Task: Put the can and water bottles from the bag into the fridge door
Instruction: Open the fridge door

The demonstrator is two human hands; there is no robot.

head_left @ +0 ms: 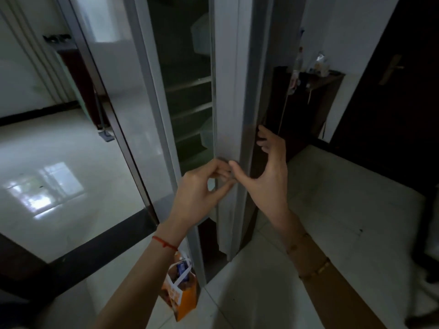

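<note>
Two hands are raised at the front of the fridge. The left hand is held at the inner edge of the fridge's grey door, its fingers curled round that edge and grasping it. The right hand is released, with the thumb laid on the door's face and the fingers spread just beside its outer side. Dark shelves are seen inside the fridge. The orange bag is stood on the floor tiles at the foot of the fridge, under the left forearm. A blue-labelled item is seen in it; whether can or bottle cannot be told.
</note>
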